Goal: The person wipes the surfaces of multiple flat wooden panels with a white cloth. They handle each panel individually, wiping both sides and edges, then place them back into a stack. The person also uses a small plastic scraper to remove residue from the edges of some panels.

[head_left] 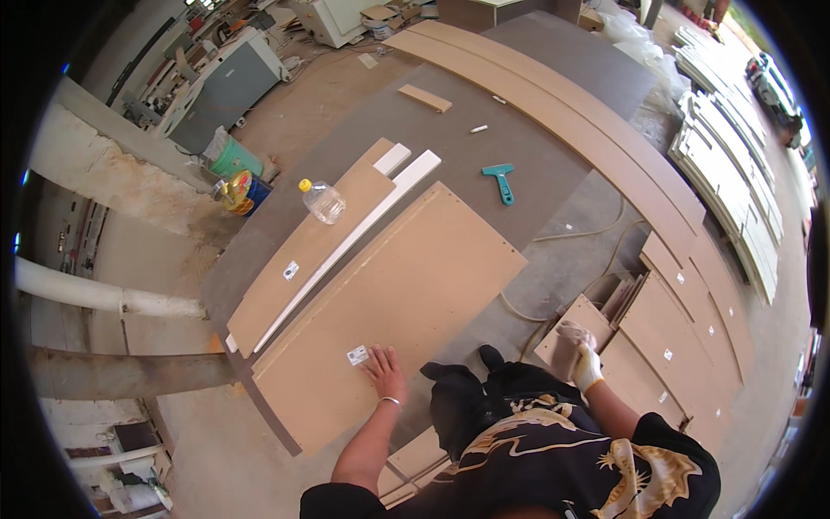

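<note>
My left hand point(384, 374), bare with a bracelet at the wrist, lies with fingers spread on a large tan board point(406, 277). Its fingertips are next to a small white label point(357, 355) on that board. Off to the right, my right hand point(581, 353) wears a pale work glove with a greyish front. Its fingers are curled closed, and whatever they may hold cannot be made out. Beyond the large board lie a narrower tan panel point(324, 233) and a long white strip point(363, 233). A clear bottle with a yellow cap point(325, 204) rests on that panel.
A teal scraper point(501, 183), a small white piece point(478, 130) and a short tan strip point(424, 98) lie on the grey worktop point(346, 112). Long boards point(553, 86) run along its far side. Stacked panels point(666, 329) are at right; a hose point(588, 232) crosses the floor.
</note>
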### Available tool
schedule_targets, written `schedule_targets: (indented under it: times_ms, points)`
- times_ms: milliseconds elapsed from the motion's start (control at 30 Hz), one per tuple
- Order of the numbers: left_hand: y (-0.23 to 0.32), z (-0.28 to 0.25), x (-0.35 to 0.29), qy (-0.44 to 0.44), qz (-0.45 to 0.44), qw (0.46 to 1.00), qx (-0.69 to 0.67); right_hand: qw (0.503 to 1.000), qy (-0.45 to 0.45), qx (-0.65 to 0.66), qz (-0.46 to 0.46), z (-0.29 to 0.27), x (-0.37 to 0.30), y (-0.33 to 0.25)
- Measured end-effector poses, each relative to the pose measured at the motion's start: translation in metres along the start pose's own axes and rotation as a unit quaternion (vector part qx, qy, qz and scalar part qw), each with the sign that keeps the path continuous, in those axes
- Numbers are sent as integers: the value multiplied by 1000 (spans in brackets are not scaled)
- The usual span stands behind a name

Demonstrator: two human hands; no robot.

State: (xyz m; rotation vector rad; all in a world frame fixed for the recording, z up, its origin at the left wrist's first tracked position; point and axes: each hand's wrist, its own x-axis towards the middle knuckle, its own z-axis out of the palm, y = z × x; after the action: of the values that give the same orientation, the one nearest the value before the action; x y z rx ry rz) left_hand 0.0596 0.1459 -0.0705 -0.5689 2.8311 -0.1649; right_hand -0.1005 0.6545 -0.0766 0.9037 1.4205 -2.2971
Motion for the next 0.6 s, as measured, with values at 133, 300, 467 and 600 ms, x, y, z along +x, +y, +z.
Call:
schedule_targets:
  times_ms: [133,300,467,600]
  points:
    - [24,-2,-43,-22,-18,999,-25,997,-35,55,-30,-72,2,-19]
    - [36,-71,-85,-95,7,992,-81,987,-1,8,-161,-125,34,-4]
    - [-10,-148,-72,-46,62,994,-80,992,95,84,-10,-90,71,57]
    - [-82,-239,-33,19,-23,994,-109,987,102,97,73,5,75,74]
